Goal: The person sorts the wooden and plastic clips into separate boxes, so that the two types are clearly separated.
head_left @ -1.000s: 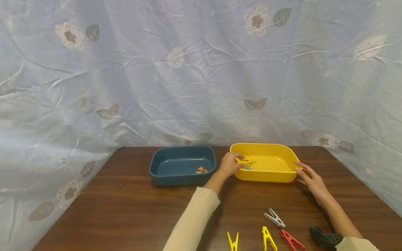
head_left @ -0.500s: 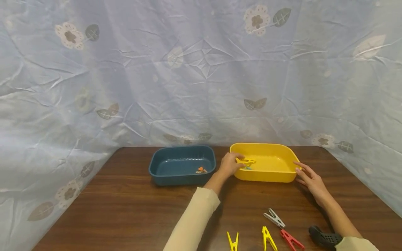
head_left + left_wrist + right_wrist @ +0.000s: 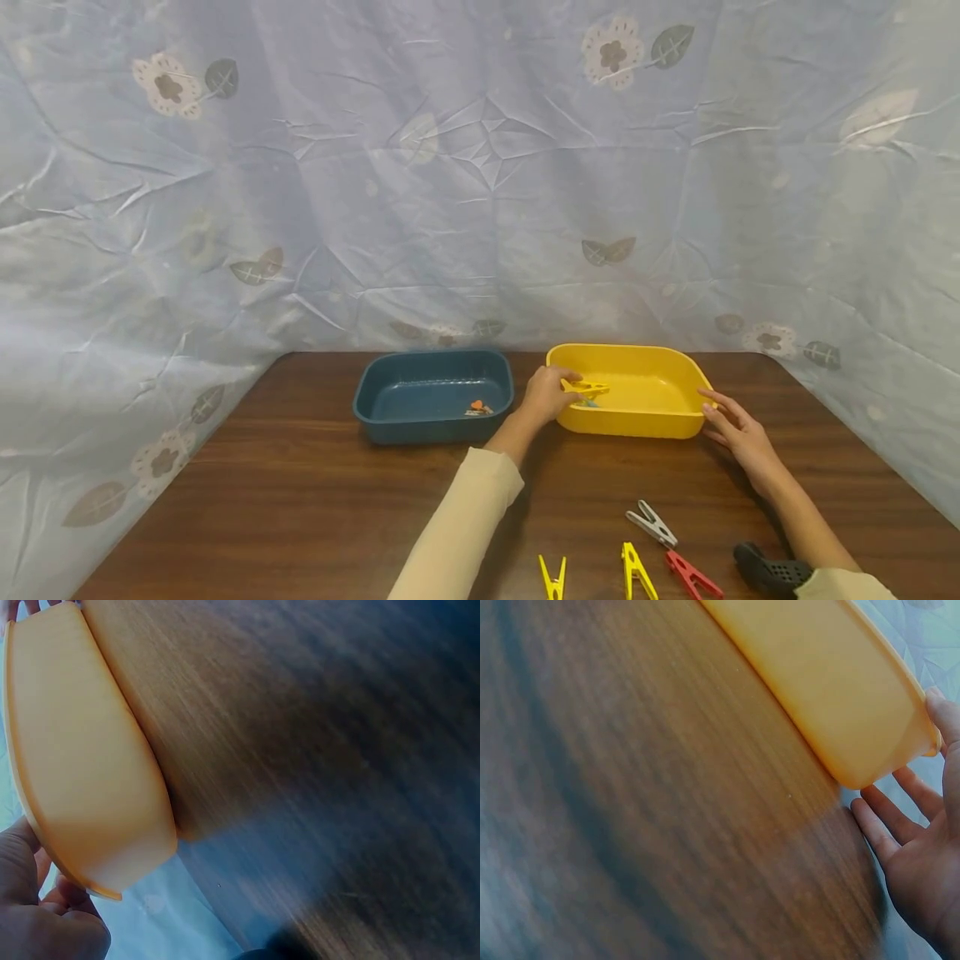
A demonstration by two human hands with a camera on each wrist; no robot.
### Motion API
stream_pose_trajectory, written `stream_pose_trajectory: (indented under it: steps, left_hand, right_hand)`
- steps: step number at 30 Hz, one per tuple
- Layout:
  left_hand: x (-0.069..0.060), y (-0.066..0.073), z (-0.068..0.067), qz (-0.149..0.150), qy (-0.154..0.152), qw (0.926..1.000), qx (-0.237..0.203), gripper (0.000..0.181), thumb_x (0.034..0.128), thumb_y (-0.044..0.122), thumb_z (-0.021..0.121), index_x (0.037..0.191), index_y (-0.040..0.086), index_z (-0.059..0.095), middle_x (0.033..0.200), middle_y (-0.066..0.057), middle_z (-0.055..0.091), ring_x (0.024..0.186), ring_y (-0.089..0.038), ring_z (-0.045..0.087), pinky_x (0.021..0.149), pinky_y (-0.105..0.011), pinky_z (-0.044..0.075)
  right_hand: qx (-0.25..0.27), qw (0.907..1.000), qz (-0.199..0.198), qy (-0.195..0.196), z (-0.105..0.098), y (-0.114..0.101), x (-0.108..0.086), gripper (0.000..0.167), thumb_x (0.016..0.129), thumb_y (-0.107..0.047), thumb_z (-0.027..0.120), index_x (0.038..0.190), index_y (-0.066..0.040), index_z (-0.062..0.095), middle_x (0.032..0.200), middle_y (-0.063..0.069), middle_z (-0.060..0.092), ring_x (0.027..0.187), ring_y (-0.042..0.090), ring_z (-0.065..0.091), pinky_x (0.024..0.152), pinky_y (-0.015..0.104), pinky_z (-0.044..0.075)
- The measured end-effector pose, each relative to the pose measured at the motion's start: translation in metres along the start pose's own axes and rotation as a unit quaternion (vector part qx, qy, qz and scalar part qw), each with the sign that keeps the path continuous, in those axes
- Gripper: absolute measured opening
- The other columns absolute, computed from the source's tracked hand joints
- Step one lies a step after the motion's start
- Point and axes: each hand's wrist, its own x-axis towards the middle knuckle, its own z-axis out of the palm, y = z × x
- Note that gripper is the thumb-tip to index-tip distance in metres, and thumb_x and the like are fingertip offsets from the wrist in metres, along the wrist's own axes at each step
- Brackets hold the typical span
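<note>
At the back right of the table stands a yellow basin (image 3: 628,423). My left hand (image 3: 546,393) grips its left end; in the left wrist view the thumb and curled fingers (image 3: 69,892) pinch the rim. Inside, close to those fingertips, lies a yellow clothespin (image 3: 592,388) above a small light-blue piece (image 3: 589,403); whether the hand touches them I cannot tell. My right hand (image 3: 746,446) is at the opposite end. Its thumb (image 3: 942,712) rests on the rim, and its other fingers spread out fairly straight against or beside the outer wall.
Left of the yellow basin is a dark blue basin (image 3: 431,432) with small orange and pale pieces (image 3: 477,407). Toward the front lie a grey clothespin (image 3: 652,525), two yellow clothespins (image 3: 636,571), a red clothespin (image 3: 692,575) and a black perforated object (image 3: 770,572).
Both hands keep their places on the yellow basin. The whole scene shifts only very slightly in the head view.
</note>
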Motion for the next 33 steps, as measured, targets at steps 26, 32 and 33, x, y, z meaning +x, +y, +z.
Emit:
stream_pose_trajectory:
  steps: [26,32,33]
  left_hand:
    - [-0.001,-0.002,-0.006,0.037,-0.032,0.9976,-0.049,0.043,0.0837,0.024,0.069,0.122,0.008,0.060,0.117,-0.007,0.060,0.096,-0.021,0.058,0.073,-0.025,0.047]
    - [-0.017,-0.005,-0.027,0.061,-0.030,0.9874,-0.143,0.041,0.0838,0.019,0.069,0.122,0.007,0.059,0.118,-0.013,0.056,0.100,-0.027,0.058,0.076,-0.028,0.049]
    - [-0.021,-0.004,-0.030,0.069,-0.029,0.9852,-0.154,0.042,0.0840,0.019,0.069,0.122,0.006,0.059,0.118,-0.012,0.056,0.100,-0.027,0.057,0.077,-0.027,0.049]
  right_hand:
    - [0.003,0.9999,0.012,0.006,-0.003,0.004,-0.003,0.051,0.099,-0.032,0.041,0.143,-0.007,0.032,0.141,0.029,0.021,0.101,-0.012,0.043,0.080,0.019,0.046]
    - [0.016,0.9998,0.009,0.006,0.000,0.003,0.000,0.051,0.099,-0.031,0.042,0.142,-0.006,0.031,0.141,0.028,0.022,0.102,-0.009,0.044,0.081,0.021,0.046]
    - [0.018,0.9998,0.008,0.008,0.001,0.002,0.000,0.051,0.099,-0.030,0.042,0.142,-0.006,0.032,0.141,0.027,0.022,0.102,-0.009,0.044,0.081,0.021,0.047]
